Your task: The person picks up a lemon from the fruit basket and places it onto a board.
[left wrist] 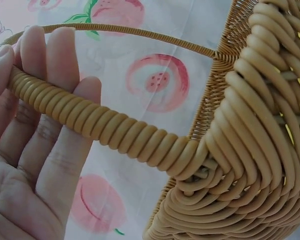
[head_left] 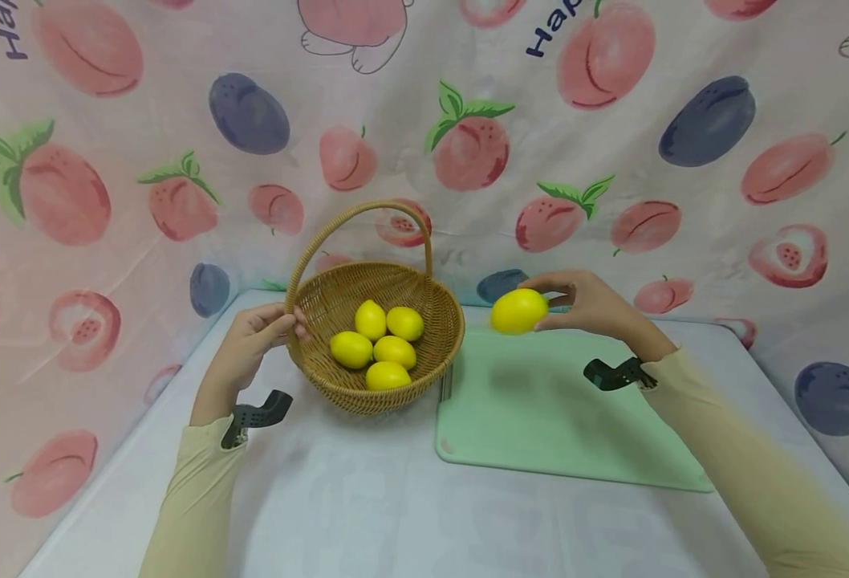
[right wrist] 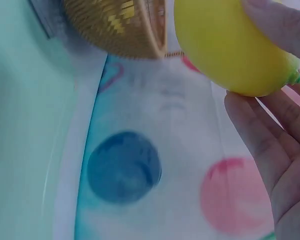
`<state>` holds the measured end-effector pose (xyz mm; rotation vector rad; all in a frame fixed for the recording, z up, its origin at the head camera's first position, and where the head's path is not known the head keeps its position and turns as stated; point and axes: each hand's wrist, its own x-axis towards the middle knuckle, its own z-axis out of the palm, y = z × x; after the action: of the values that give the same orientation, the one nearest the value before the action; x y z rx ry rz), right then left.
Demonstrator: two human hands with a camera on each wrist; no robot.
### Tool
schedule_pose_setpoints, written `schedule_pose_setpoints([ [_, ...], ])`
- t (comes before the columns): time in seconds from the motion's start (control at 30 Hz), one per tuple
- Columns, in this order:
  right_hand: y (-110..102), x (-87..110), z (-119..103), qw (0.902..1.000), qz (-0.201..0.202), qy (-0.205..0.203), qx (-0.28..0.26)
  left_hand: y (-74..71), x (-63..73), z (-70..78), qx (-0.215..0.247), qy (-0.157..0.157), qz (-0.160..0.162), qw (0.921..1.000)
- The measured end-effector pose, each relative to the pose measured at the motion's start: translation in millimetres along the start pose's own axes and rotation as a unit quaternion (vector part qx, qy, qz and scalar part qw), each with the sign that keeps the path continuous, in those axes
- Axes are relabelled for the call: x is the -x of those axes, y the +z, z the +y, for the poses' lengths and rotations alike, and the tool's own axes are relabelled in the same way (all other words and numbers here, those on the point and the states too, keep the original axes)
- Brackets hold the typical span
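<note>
A brown wicker basket (head_left: 439, 321) with a tall arched handle stands on the table, several yellow lemons (head_left: 395, 353) lying inside it. My left hand (head_left: 254, 341) grips the left base of the basket's handle (left wrist: 110, 127), fingers curled round the wound cane in the left wrist view. To the right of the basket, my right hand (head_left: 586, 305) holds one more lemon (head_left: 519, 311) in the air above the green cutting board. Thumb and fingers pinch this lemon near its green-tipped end, as the right wrist view shows.
The pale green cutting board (head_left: 576, 433) lies flat on the white-covered table (head_left: 396, 498), its left edge close to the basket. Behind the table hangs a fruit-print cloth (head_left: 410, 96).
</note>
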<state>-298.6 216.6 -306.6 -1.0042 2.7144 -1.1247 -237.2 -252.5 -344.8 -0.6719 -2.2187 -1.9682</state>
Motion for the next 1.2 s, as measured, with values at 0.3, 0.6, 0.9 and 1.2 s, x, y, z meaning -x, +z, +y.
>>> schedule_pose_setpoints([
  [0.3, -14, 36.7, 33, 0.997, 0.047, 0.061, -0.007, 0.8, 0.9, -0.1, -0.005, 0.005, 0.006, 1.0],
  [0.6, -22, 62.8, 65, 0.9901, 0.069, 0.119, -0.03, 1.7, 0.8, -0.8, 0.004, 0.005, 0.007, 1.0],
  [0.9, -27, 82.9, 98, 0.9828, 0.108, 0.147, -0.027, 3.6, 1.0, 0.5, 0.0, 0.005, 0.009, 0.9999],
  [1.2, -31, 107.2, 137, 0.9747, 0.118, 0.188, -0.027, 8.6, 0.6, 5.1, -0.07, 0.0, 0.011, 0.9975],
])
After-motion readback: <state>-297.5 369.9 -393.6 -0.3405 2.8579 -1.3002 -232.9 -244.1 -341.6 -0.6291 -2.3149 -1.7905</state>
